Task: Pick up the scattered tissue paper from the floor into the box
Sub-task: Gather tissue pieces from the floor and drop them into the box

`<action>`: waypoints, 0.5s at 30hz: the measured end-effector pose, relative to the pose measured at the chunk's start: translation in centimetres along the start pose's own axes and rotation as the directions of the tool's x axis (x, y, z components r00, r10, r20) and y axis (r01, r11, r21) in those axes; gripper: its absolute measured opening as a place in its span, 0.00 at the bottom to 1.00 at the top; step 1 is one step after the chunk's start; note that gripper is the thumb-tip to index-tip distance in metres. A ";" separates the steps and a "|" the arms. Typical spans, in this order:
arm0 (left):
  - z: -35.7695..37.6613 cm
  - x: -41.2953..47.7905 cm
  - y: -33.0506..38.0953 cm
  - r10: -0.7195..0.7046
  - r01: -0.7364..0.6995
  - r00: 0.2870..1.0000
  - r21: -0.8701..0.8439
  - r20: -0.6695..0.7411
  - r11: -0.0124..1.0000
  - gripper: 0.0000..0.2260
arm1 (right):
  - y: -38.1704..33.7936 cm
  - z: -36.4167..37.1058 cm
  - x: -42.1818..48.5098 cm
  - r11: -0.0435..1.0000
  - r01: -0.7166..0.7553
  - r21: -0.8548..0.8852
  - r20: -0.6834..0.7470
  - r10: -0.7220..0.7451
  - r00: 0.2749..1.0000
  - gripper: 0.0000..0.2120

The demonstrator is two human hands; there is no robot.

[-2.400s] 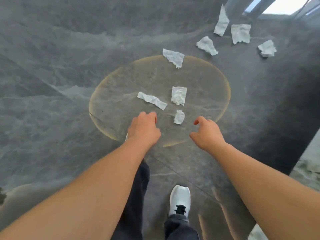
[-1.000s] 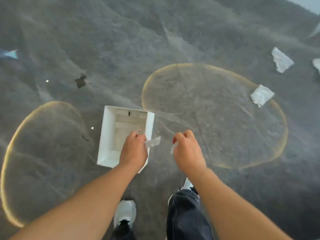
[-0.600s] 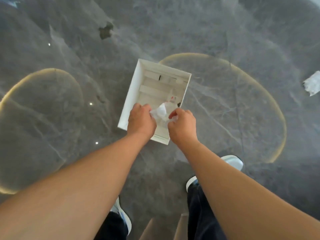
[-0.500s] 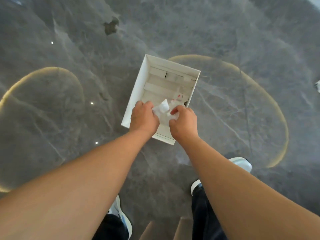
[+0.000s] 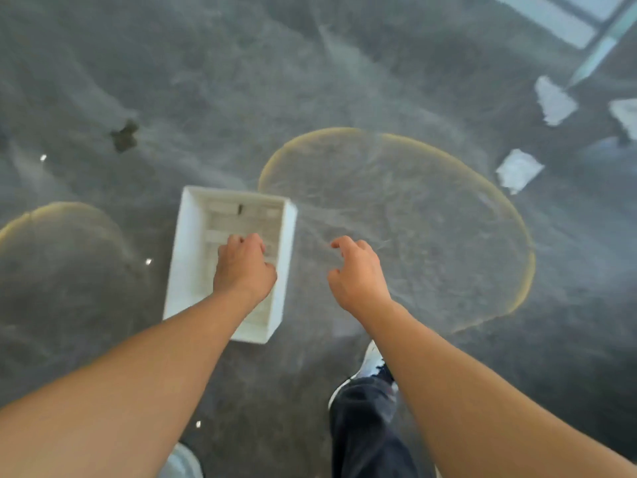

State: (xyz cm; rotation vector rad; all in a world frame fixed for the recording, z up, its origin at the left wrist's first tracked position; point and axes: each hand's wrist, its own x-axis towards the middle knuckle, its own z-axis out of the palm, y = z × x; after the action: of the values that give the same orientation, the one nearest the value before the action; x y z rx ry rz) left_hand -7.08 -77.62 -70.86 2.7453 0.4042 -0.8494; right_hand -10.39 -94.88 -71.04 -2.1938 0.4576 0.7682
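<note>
The white open box (image 5: pixel 188 257) stands on the grey floor, left of centre. My left hand (image 5: pixel 243 267) hovers over its middle with loosely curled fingers, and no tissue shows in it. My right hand (image 5: pixel 356 270) is just right of the box, fingers spread and bent, holding nothing. The box's inside is white and blurred, partly hidden by my left hand. Loose tissue pieces lie far right on the floor: one (image 5: pixel 518 170) at the ring's edge, another (image 5: pixel 555 101) further back, and a third (image 5: pixel 625 115) cut by the frame's edge.
The floor is dark grey marble with two pale round rings (image 5: pixel 448 157). A dark mark (image 5: pixel 124 136) lies at the upper left. My dark trouser leg (image 5: pixel 365 426) and white shoe (image 5: pixel 374 360) are below my right hand. A bright window strip (image 5: pixel 551 15) is top right.
Both hands held tissue over the box half a second ago; now neither shows any. My right hand has moved off to the right of the box, and the view has swung right.
</note>
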 end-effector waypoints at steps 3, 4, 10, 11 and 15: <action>-0.8 0.2 10.9 0.227 -0.228 0.973 0.053 0.039 0.972 0.13 | 2.9 -8.9 1.0 0.999 -0.051 0.018 -0.108 0.053 0.993 0.22; -1.0 -0.2 14.7 0.296 -0.300 0.954 0.068 0.051 0.952 0.13 | 4.1 -11.9 1.0 0.997 -0.075 0.028 -0.144 0.078 0.987 0.22; -2.3 -5.1 35.0 0.545 -0.563 0.822 0.090 0.168 0.822 0.11 | 12.9 -28.8 -3.2 0.959 -0.275 0.066 -0.283 0.283 0.917 0.22; -2.6 -6.0 37.3 0.578 -0.599 0.795 0.097 0.182 0.795 0.11 | 14.1 -31.0 -4.2 0.949 -0.307 0.068 -0.298 0.313 0.902 0.22; -4.7 -7.9 44.7 0.670 -0.705 0.705 0.119 0.232 0.700 0.11 | 17.0 -37.2 -7.2 0.896 -0.421 0.145 -0.361 0.444 0.820 0.21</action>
State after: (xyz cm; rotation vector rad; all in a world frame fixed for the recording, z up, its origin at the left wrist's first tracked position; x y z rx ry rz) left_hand 3.78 -119.42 -56.12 2.6076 -0.7642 -0.9152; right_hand -10.70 -133.44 -55.57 -2.2114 1.1996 0.5317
